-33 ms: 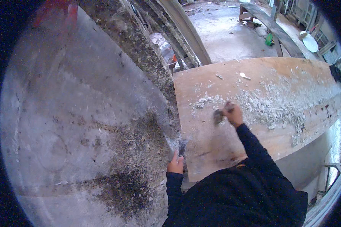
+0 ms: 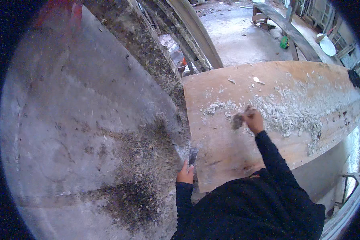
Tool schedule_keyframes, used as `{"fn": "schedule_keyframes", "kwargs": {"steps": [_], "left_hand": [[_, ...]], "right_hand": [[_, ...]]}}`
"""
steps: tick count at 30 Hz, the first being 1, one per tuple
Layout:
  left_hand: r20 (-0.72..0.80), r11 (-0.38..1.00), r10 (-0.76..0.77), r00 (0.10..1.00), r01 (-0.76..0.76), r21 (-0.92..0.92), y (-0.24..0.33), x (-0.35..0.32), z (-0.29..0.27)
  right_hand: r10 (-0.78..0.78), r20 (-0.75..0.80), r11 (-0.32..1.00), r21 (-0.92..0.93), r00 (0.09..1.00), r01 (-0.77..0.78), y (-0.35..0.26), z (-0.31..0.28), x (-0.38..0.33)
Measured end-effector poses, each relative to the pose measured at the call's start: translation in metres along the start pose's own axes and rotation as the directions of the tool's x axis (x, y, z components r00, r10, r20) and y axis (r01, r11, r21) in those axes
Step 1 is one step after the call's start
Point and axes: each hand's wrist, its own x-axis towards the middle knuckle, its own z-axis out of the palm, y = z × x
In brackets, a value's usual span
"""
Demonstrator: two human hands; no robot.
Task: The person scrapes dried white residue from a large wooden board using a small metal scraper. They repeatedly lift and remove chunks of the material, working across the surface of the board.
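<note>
My right hand (image 2: 254, 121) is closed around a brush (image 2: 238, 121) with a dark, slightly blurred head. It is over the wooden board (image 2: 212, 144), by the left end of a band of whitish flakes and crumbs (image 2: 276, 112). At the board's left edge, my left hand (image 2: 185, 175) grips a scraper (image 2: 193, 155) whose flat dark blade points away from me. A white plastic spoon (image 2: 258, 80) lies on the far part of the board.
Left of the board spreads a grey surface (image 2: 88, 92) with dark, crumbly dirt (image 2: 128, 204). Rough, speckled planks (image 2: 148, 52) lean beyond it. Farther off are a long bench (image 2: 292, 34), a green object (image 2: 284, 42) and a white round thing (image 2: 328, 45).
My right hand has shifted a little to the right with the brush. My left hand and the scraper have stayed in place.
</note>
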Motion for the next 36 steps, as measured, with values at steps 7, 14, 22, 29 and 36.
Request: {"fn": "schedule_keyframes", "kwargs": {"steps": [7, 14, 22, 29, 36], "left_hand": [[-0.028, 0.946, 0.318, 0.948, -0.319, -0.062, -0.03, 0.037, 0.052], [0.061, 0.963, 0.161, 0.985, -0.171, 0.211, 0.045, 0.051, 0.052], [0.146, 0.949, 0.143, 0.979, -0.178, 0.259, 0.049, 0.031, 0.052], [0.09, 0.964, 0.139, 0.986, -0.156, 0.217, 0.064, 0.056, 0.058], [0.145, 0.958, 0.134, 0.98, -0.166, 0.235, 0.047, 0.045, 0.065]], "right_hand": [[-0.077, -0.438, 0.988, -0.153, 0.896, 0.01, 0.027, -0.094, -0.018], [-0.1, -0.319, 0.992, 0.036, 0.942, 0.117, -0.015, -0.05, -0.051], [-0.166, -0.188, 0.986, 0.0, 0.968, 0.169, -0.036, -0.046, -0.069], [-0.17, -0.188, 0.985, 0.003, 0.967, 0.173, -0.031, -0.047, -0.078], [-0.191, -0.177, 0.979, 0.031, 0.966, 0.199, -0.033, -0.049, -0.083]]}}
